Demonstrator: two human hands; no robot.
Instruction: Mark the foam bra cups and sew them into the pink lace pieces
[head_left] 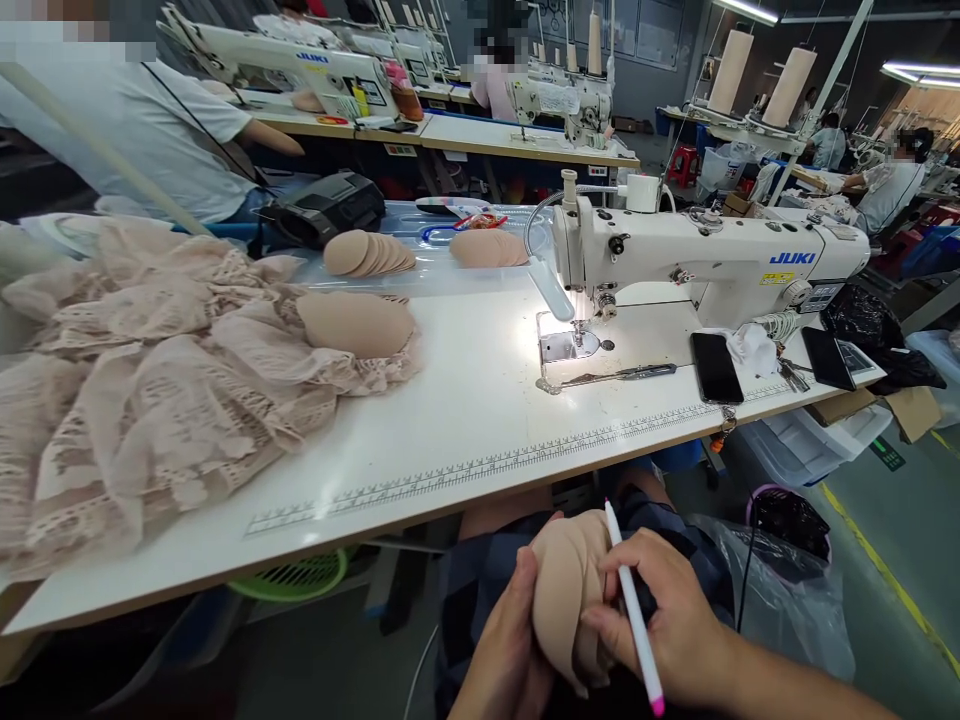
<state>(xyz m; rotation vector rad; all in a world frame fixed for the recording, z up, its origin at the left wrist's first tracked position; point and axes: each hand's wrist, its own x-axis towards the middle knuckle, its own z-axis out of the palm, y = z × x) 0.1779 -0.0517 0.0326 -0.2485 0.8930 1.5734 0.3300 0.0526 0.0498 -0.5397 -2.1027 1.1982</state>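
several beige cups (559,590) lay in the grip of the left hand (506,640), below the near edge of the desk (465,400), while the right hand (679,610) held a white pen (634,610) and touched them.

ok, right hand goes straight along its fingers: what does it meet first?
The pads, held in the left hand; the right hand seems to touch them at thumb and fingertips, though depth is unclear.

Cupping the left hand (511,632), turned inward, and pinching with the right hand (679,615), close beside it.
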